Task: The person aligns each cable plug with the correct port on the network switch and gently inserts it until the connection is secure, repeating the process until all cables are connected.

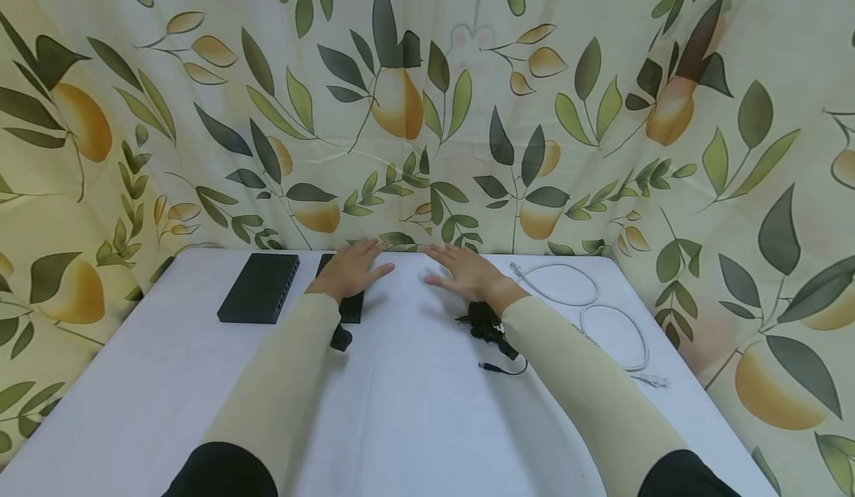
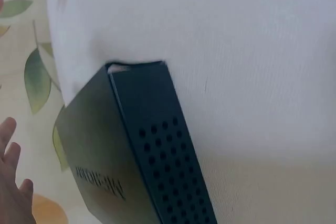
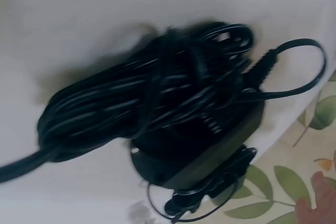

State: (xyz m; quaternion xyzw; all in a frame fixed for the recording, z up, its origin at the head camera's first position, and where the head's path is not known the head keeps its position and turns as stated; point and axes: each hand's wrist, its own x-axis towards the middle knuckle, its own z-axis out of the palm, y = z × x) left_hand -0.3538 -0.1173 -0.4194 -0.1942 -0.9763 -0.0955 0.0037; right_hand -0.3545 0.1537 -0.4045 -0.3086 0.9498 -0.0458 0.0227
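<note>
Arms (image 1: 277, 374) reach forward, left fingers (image 1: 365, 246) and right fingers (image 1: 444, 254) extended (thumbs (image 1: 383, 270) inward).

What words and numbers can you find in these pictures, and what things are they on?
"MERCURY" (probably): on the dark box with round holes, in the left wrist view; the letters are tilted and blurred, so I'm not sure.
Pale marks on the black adapter, next to the bundled cord: too blurred to read.
I can't read any numbers or other words.

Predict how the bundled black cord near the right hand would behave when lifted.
The bundled cord would probably flex yet stay together, since its loops look tied. Its plug end may dangle, as it trails loose. Rolling seems unlikely, given the lumpy shape.
</note>
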